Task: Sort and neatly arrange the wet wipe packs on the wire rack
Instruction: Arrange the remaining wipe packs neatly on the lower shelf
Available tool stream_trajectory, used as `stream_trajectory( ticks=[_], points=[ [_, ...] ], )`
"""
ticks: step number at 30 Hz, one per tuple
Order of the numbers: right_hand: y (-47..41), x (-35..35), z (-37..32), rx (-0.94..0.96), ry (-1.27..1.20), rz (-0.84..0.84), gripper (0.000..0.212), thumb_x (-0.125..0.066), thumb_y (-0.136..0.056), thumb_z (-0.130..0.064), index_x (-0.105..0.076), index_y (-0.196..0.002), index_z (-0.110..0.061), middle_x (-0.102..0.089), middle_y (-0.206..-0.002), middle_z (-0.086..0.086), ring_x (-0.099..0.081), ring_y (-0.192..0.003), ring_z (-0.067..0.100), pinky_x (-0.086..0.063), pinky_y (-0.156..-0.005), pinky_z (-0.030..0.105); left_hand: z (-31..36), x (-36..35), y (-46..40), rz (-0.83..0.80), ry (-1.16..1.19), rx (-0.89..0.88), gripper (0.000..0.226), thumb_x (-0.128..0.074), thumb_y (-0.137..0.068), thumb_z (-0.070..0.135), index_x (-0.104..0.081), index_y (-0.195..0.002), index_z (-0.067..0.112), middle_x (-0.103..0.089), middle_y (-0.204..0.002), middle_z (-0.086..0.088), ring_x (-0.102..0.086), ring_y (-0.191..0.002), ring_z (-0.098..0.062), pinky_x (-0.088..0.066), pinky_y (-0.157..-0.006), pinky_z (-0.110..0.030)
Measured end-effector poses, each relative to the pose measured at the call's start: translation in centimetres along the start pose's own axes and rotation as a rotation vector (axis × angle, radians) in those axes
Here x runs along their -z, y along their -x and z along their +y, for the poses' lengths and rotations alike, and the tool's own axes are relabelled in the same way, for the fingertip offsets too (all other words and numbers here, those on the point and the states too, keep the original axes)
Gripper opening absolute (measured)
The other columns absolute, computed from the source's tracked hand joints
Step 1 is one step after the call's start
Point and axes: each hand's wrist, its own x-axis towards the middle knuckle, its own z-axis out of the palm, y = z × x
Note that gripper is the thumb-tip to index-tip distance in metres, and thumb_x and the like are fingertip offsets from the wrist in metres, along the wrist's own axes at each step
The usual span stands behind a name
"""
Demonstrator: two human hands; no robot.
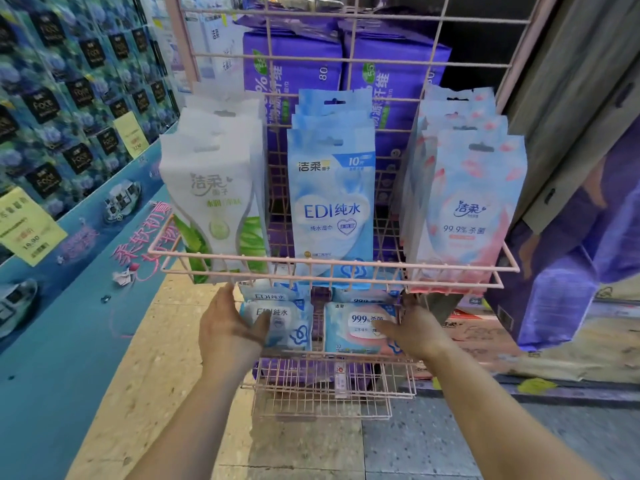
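A pink wire rack (332, 271) carries three upright rows on its upper basket: white-green packs (214, 199) at the left, blue EDI packs (332, 199) in the middle, pink 99.9% packs (471, 209) at the right. On the shelf below lie a blue EDI pack (287, 327) and a pink-blue 99.9% pack (360, 330), with more packs behind them. My left hand (232, 327) holds the left side of the blue EDI pack, thumb on its top. My right hand (408, 330) holds the right side of the 99.9% pack, thumb on its label.
Big purple tissue bundles (294, 64) stand behind the rack and more lie on the lowest shelf (329, 386). A blue display wall of dark boxes (69, 98) with yellow price tags runs along the left. A purple carton (571, 289) stands at the right.
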Motion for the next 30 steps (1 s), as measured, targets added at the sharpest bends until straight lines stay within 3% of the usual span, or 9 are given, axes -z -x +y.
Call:
stream_trajectory(
  ticks=[3,6,8,11,13,15,19,24,30],
  points=[
    [-0.2,-0.5,-0.4,0.005,-0.053,0.034,0.056,-0.067,-0.086,-0.03,-0.045,-0.132,-0.007,-0.063,-0.114,0.014,-0.061,-0.104,0.03,-0.05,-0.091,0.04,0.2,0.1,-2.4,-0.214,0.007,0.075,0.067,-0.079,-0.065,0.042,-0.045,-0.118,0.018,-0.062,-0.103,-0.003,-0.062,-0.096,-0.03,-0.052,-0.085,-0.038],
    [-0.2,-0.7,-0.4,0.006,-0.069,0.032,0.054,-0.067,-0.085,-0.028,-0.046,-0.13,-0.008,-0.065,-0.109,0.012,-0.063,-0.099,0.029,-0.052,-0.09,0.039,0.7,-0.7,-3.2,-0.286,-0.114,-0.014,0.068,-0.077,-0.061,0.047,-0.047,-0.116,0.022,-0.058,-0.111,-0.001,-0.058,-0.102,-0.021,-0.05,-0.093,-0.036],
    [-0.1,-0.7,-0.4,0.032,-0.097,0.02,0.048,-0.067,-0.086,-0.024,-0.046,-0.128,-0.012,-0.064,-0.112,0.009,-0.062,-0.099,0.028,-0.052,-0.089,0.036,1.1,-0.6,-2.7,-0.285,-0.154,-0.056,0.063,-0.075,-0.072,0.033,-0.045,-0.125,0.018,-0.049,-0.124,-0.006,-0.05,-0.116,-0.023,-0.043,-0.101,-0.033],
    [-0.4,-0.8,0.1,0.02,-0.249,0.006,0.033,-0.071,-0.083,-0.023,-0.056,-0.112,-0.019,-0.068,-0.107,0.004,-0.068,-0.094,0.027,-0.055,-0.083,0.036,0.1,-0.9,-3.3,-0.347,-0.039,-0.039,0.067,-0.078,-0.068,0.03,-0.047,-0.125,0.016,-0.046,-0.13,-0.004,-0.047,-0.121,-0.024,-0.042,-0.105,-0.038],
    [-1.3,-1.0,0.7,-0.008,-0.401,0.032,0.033,-0.082,-0.068,-0.035,-0.068,-0.095,-0.023,-0.074,-0.104,0.003,-0.071,-0.093,0.022,-0.056,-0.09,0.041,-1.0,-1.4,-4.4,-0.316,0.037,0.006,0.065,-0.082,-0.057,0.041,-0.055,-0.112,0.019,-0.057,-0.119,-0.005,-0.058,-0.11,-0.025,-0.05,-0.096,-0.043],
    [-3.0,-1.4,1.6,-0.029,-0.546,0.022,0.045,-0.087,-0.05,-0.044,-0.073,-0.089,-0.024,-0.077,-0.098,0.003,-0.072,-0.093,0.022,-0.054,-0.092,0.045,0.0,-1.2,-4.3,-0.27,0.047,0.012,0.058,-0.08,-0.067,0.043,-0.059,-0.115,0.017,-0.059,-0.117,-0.007,-0.06,-0.109,-0.027,-0.05,-0.098,-0.041],
    [-2.9,-1.7,0.3,-0.053,-0.603,0.097,0.026,-0.081,-0.073,-0.031,-0.067,-0.091,-0.02,-0.074,-0.084,-0.001,-0.069,-0.071,0.003,-0.053,-0.068,0.012,1.7,-1.1,-3.4,-0.242,0.002,-0.058,0.045,-0.062,-0.089,0.035,-0.052,-0.127,0.015,-0.046,-0.133,-0.014,-0.046,-0.125,-0.031,-0.036,-0.108,-0.039],
    [-3.0,-2.2,0.8,-0.022,-0.446,0.211,0.029,-0.069,-0.083,-0.039,-0.06,-0.099,-0.016,-0.065,-0.085,-0.005,-0.062,-0.082,0.014,-0.044,-0.076,0.024,1.0,-1.1,-3.5,-0.154,-0.051,-0.066,0.02,-0.058,-0.091,0.025,-0.066,-0.104,0.012,-0.069,-0.107,-0.016,-0.063,-0.097,-0.035,-0.047,-0.08,-0.034],
    [-2.7,-2.2,0.6,0.009,-0.535,0.237,0.019,-0.065,-0.089,-0.027,-0.059,-0.096,-0.01,-0.063,-0.076,-0.002,-0.061,-0.077,0.018,-0.044,-0.067,0.019,1.0,-0.4,-3.1,-0.065,0.071,-0.002,0.029,-0.06,-0.091,0.034,-0.07,-0.113,0.018,-0.069,-0.119,-0.007,-0.061,-0.11,-0.028,-0.044,-0.094,-0.03]
  ],
)
